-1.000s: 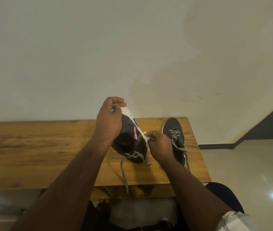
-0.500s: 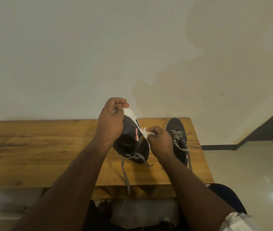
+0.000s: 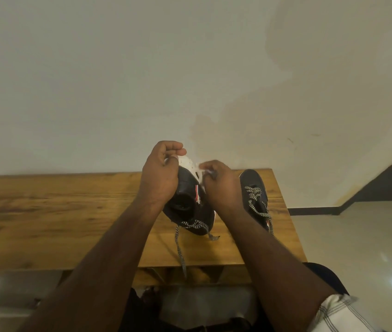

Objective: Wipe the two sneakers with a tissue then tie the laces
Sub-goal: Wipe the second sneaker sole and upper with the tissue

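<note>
Dark sneaker held up over the wooden tabletop, tissue at its white sole.
Left hand has its grip curled round the toe end of the raised sneaker, whose sole faces right and whose chequered laces dangle loose toward the tabletop's near edge. Right hand pinches a white tissue against that sole. Second sneaker lies on the tabletop just right of the raised sneaker, partly behind the right hand, laces untied.

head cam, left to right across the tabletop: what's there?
bare wooden table → left hand → held sneaker → right hand with tissue → second sneaker lying on the table
</note>
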